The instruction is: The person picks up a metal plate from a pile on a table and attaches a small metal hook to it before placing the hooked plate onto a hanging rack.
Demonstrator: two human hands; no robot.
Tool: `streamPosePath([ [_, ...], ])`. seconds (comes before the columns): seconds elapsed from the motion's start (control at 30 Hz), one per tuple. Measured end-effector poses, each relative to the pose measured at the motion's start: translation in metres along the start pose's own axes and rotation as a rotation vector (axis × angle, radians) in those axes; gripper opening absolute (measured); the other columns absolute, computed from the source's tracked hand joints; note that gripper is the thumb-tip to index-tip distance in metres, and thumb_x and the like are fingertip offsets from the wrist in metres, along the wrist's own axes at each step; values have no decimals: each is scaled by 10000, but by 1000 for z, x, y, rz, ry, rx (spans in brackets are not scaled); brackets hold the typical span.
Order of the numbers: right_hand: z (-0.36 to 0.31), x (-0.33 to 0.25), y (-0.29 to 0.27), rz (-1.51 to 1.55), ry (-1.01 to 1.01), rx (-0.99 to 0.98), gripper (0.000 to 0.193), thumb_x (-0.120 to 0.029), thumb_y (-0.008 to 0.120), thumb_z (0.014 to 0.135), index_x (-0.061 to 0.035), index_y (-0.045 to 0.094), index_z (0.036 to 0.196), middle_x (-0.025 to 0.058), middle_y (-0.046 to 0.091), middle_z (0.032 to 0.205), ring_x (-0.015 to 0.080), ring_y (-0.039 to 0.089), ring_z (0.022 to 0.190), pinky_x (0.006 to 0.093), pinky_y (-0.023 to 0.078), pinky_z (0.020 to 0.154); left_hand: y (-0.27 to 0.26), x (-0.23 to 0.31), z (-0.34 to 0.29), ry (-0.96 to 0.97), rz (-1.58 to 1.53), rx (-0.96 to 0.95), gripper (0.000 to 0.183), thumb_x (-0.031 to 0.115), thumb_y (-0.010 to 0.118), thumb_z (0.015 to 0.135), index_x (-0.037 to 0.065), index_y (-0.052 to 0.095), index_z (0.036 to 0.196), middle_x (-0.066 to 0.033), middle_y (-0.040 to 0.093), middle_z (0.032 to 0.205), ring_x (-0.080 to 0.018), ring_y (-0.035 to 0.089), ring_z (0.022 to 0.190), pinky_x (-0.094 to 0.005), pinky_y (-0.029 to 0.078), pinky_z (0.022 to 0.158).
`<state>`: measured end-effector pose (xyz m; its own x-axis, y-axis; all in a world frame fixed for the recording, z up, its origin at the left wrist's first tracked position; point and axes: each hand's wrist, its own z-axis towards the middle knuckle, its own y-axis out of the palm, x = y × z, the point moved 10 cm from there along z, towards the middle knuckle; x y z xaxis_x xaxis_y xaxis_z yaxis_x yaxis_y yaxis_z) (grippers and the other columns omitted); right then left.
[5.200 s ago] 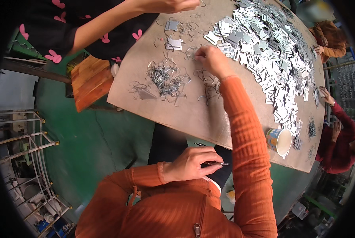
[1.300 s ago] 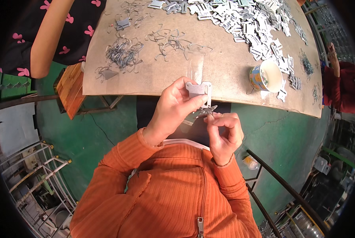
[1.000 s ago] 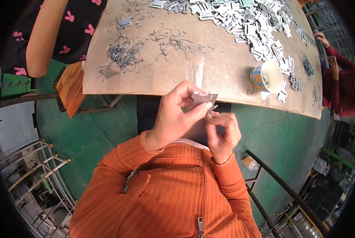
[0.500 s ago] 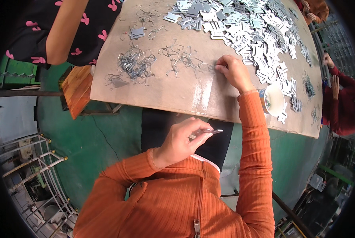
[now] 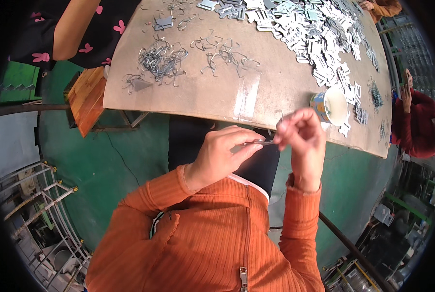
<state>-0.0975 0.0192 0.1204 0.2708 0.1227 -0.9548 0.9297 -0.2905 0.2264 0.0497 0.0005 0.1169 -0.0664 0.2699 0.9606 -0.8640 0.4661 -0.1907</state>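
Note:
Just in front of the table edge, my left hand (image 5: 224, 151) is closed on a small flat metal plate (image 5: 264, 142), its end sticking out past thumb and fingertips. My right hand (image 5: 304, 138) is raised beside it, pinching a thin bent wire hook (image 5: 278, 115) that shows above the fingertips. The two hands are close together at the plate's end; whether the wire touches the plate I cannot tell. On the table lie a dense pile of wire hooks (image 5: 160, 61) and a looser scatter of wire hooks (image 5: 224, 54).
A large heap of metal plates (image 5: 307, 41) covers the table's far right. A paper cup (image 5: 335, 106) stands near the front edge of the table (image 5: 198, 97). A wooden stool (image 5: 86, 100) is at the left. One person (image 5: 64, 36) is at the left, another in dark red (image 5: 419, 117) at the right.
My right hand has come back from the scattered hooks to my left hand, bringing a wire hook. The left hand still holds the plate. The table appears slightly higher in view.

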Motion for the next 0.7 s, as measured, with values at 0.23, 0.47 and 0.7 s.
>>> streamPosePath([
  [0.23,-38,14,-4,172,15,74,178,76,641,820,-20,514,898,110,638,822,138,630,662,234,531,602,7,12,-3,61,38,4,198,-49,694,752,-11,684,946,-116,681,848,-162,649,714,-258,524,623],
  [0.47,-41,17,-6,151,-13,125,158,73,633,830,-9,509,883,118,632,835,142,635,682,239,541,630,11,11,-2,111,97,14,190,-12,702,717,3,674,905,-123,667,827,-243,647,746,-318,519,641],
  [0.7,-49,-8,-12,16,-345,191,169,118,599,828,4,475,837,139,594,887,160,623,713,269,540,664,17,18,13,221,102,-66,159,-25,689,743,-18,669,901,-119,675,846,-252,655,763,-321,509,683],
])
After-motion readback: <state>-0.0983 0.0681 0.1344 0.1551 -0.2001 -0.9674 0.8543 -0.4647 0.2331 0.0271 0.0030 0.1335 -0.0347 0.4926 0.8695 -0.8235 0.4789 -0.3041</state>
